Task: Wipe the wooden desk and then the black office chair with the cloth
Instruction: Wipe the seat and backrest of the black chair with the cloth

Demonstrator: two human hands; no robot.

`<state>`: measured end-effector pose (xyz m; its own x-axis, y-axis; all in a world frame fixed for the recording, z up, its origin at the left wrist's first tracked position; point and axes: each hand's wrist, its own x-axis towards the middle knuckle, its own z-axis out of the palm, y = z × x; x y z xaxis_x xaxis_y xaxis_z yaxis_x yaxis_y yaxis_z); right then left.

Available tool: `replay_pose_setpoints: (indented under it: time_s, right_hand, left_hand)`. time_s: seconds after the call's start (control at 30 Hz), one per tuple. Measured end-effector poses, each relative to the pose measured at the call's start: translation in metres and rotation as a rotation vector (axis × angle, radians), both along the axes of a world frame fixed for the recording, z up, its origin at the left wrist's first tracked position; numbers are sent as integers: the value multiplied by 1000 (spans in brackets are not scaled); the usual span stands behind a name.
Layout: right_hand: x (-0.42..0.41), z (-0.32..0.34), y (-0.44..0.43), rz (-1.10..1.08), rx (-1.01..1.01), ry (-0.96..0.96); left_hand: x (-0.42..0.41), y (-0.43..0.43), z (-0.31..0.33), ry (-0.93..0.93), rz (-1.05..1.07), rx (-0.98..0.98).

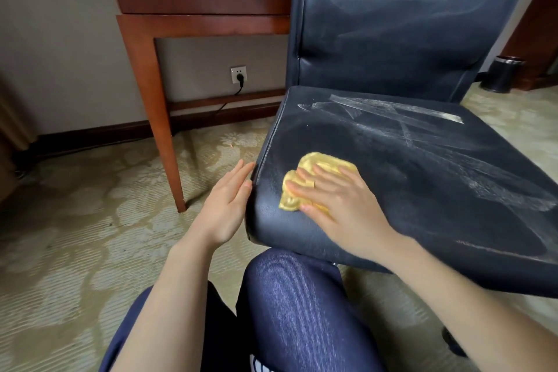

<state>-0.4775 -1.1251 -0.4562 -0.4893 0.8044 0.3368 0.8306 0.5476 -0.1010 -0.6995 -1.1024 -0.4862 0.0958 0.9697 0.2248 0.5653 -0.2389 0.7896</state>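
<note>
Your right hand (335,202) lies flat, fingers spread, pressing the yellow cloth (308,181) onto the black office chair (422,166) seat's front-left corner; your left hand (226,205), fingers straight and together, braces the seat's left edge.

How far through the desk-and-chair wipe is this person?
Desk top is out of view, so cannot tell. In hand: right hand presses the yellow cloth on the seat's front-left; left hand steadies its edge. Left: white streaks across seat and backrest.
</note>
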Motion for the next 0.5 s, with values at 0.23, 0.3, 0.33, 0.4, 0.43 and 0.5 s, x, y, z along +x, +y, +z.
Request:
replay_pose_setpoints:
  time_s: [0.23, 0.3, 0.33, 0.4, 0.43, 0.5]
  right_hand:
    - [13, -8, -17, 166, 91, -180]
    - [12, 4, 5, 159, -10, -155]
    - [8, 10, 18, 139, -47, -133]
    - [0, 19, 48, 118, -128, -90]
    - [-4, 22, 64, 118, -172, -66]
    - [-12, 27, 95, 96, -266, -41]
  left_hand:
    - [-2, 0, -1, -3, 51, -10]
    - [-1, -1, 0, 4, 44, -18]
    - [0, -2, 1, 11, 38, -23]
    - [1, -2, 2, 28, 24, -33]
    - [2, -3, 3, 43, 14, -35]
    - [4, -4, 5, 56, -4, -13]
